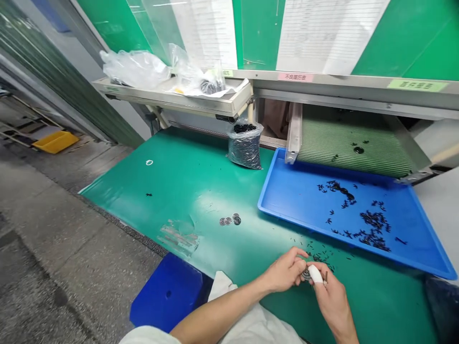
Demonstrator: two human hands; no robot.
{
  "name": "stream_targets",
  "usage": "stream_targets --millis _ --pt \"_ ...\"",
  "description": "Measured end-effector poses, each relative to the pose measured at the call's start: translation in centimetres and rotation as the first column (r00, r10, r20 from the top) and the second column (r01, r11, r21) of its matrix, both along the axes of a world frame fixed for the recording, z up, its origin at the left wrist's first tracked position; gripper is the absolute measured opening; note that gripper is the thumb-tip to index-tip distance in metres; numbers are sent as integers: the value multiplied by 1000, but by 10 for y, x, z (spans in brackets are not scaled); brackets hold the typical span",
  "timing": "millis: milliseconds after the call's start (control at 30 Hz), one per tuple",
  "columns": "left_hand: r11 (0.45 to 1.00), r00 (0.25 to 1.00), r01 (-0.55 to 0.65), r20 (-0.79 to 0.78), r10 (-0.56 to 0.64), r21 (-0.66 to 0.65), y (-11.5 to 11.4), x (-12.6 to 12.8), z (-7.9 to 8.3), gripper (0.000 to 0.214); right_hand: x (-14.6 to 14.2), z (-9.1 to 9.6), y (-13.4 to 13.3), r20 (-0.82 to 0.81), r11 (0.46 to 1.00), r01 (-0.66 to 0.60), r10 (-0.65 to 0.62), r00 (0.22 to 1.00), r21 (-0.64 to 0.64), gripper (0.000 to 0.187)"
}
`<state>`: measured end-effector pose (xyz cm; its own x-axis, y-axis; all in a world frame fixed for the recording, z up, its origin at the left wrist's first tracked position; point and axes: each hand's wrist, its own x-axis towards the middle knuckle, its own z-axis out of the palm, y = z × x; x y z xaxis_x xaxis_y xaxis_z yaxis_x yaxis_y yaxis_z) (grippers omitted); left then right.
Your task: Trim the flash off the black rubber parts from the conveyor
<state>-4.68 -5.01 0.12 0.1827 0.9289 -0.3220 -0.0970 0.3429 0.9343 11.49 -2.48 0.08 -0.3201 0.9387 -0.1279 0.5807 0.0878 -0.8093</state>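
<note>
Close to the table's front edge, my left hand [286,270] pinches a small round disc with rings on it [306,274]. My right hand [330,289] meets it from the other side, fingers closed, with a white covering [315,274] on one digit. A thin stick-like tool [326,278] pokes out between the right fingers; its tip is hidden. Just beyond both hands, tiny black scraps [321,255] are scattered on the green table top [172,177]. Several similar ringed discs [228,221] lie together left of the hands.
A blue tray [294,191] holds many small black branching pieces [375,227] under the end of a green ribbed conveyor [351,138]. Behind stands a clear bag of black parts [245,145], beside a raised shelf [229,102] with plastic bags. A blue stool [168,291] is at lower left.
</note>
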Motion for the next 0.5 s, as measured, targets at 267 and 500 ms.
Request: stream_targets --millis 267,500 --pt "853 701 -444 487 521 -274 -25 -68 -8 43 9 -2 29 447 999 -43 41 893 -6 33" --pt "484 268 -757 467 843 -439 -65 -156 -4 22 -92 6 26 289 928 -369 340 895 51 32"
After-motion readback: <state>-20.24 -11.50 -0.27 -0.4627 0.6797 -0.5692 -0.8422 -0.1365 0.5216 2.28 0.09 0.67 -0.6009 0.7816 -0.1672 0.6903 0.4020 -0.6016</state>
